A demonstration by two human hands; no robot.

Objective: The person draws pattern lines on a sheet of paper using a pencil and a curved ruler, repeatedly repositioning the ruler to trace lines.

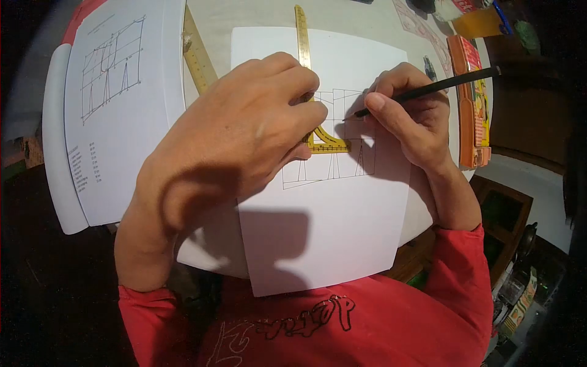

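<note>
Under left hand (pixel 251 122) — yellow ruler (pixel 332 147) partly hidden.

Brown wooden furniture (pixel 504 208) stands beside the pale table (pixel 263 15).

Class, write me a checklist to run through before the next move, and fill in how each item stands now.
1. Pencil held in the right hand: ok.
2. Left hand on the yellow ruler: ok.
3. Pencil tip touching the paper: cannot tell.
4. Drawing free of shade: not ok; its right part is shaded.
5. Printed diagram visible on the left: ok.
</note>
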